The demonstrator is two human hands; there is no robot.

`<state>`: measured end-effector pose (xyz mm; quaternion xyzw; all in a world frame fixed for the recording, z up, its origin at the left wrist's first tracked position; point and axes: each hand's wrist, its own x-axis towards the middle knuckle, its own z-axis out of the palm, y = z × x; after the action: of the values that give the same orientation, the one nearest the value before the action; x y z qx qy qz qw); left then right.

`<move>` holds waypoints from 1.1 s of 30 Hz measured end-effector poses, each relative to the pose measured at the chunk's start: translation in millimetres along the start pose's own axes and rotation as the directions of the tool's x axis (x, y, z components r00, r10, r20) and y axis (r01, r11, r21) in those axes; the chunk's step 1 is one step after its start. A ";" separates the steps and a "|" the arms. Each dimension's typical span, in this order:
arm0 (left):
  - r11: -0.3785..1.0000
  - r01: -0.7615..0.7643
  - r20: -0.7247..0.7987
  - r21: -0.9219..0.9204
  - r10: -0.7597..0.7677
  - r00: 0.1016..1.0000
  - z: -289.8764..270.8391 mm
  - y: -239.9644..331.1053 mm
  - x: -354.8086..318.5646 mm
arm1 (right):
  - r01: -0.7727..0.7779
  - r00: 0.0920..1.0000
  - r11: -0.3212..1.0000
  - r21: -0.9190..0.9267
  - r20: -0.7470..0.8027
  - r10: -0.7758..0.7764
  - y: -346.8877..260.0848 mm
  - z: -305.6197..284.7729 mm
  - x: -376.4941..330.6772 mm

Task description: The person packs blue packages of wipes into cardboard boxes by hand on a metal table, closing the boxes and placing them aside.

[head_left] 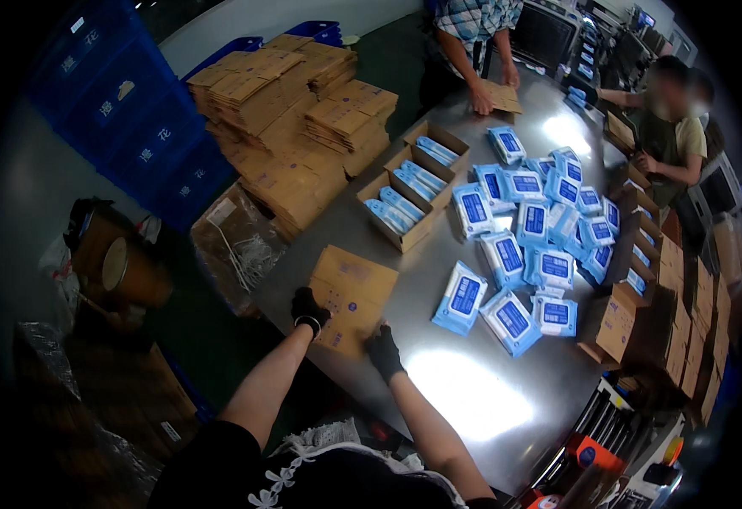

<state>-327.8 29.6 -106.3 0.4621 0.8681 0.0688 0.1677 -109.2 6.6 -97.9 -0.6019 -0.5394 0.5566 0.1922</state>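
Note:
A flattened cardboard box (357, 293) lies at the near left edge of the metal table. My left hand (310, 309), in a black glove with a bracelet at the wrist, is closed on its left edge. At its lower right corner, my right hand (384, 349), also gloved in black, grips the edge; some of those fingers are hidden. Just beyond the flat box stand open cardboard boxes (402, 240) with blue-and-white packs upright inside. To the right, a loose heap of wet wipe packs (507, 259) covers the tabletop.
Stacks of flattened boxes (256, 93) stand left of the table, near blue crates (125, 110). Across the table, a person's hands (483, 97) hold a cardboard piece. More people work at the far right. Filled boxes (634, 246) line the right edge.

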 end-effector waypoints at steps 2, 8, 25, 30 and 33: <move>0.990 -0.124 -0.064 0.064 0.128 0.990 6.3 -13.8 -2.2 | -0.198 0.980 0.979 0.041 0.010 0.198 -27.9 10.6 19.9; 0.646 0.137 0.471 -0.751 0.379 0.796 4.7 16.1 -47.5 | -0.271 0.929 0.949 0.162 -0.214 0.302 47.0 -37.7 -38.6; 0.360 -0.341 0.382 -0.868 0.924 0.004 62.9 243.6 -256.1 | 0.061 0.964 0.764 0.642 -0.238 0.123 83.8 -221.7 -217.1; 0.450 -0.715 0.261 -0.535 0.893 0.367 13.8 236.8 -267.4 | 0.060 0.829 0.856 0.513 -0.504 0.243 112.4 -256.3 -253.8; 0.466 -0.864 0.290 -0.190 0.868 0.404 -3.7 259.8 -259.7 | 0.016 0.504 0.989 -0.144 -0.853 -0.132 118.9 -267.5 -261.5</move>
<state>7.5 -38.1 27.5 0.8471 0.4586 0.0669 0.2601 230.0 -161.3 6.2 -0.7849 -0.4299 0.1433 0.4225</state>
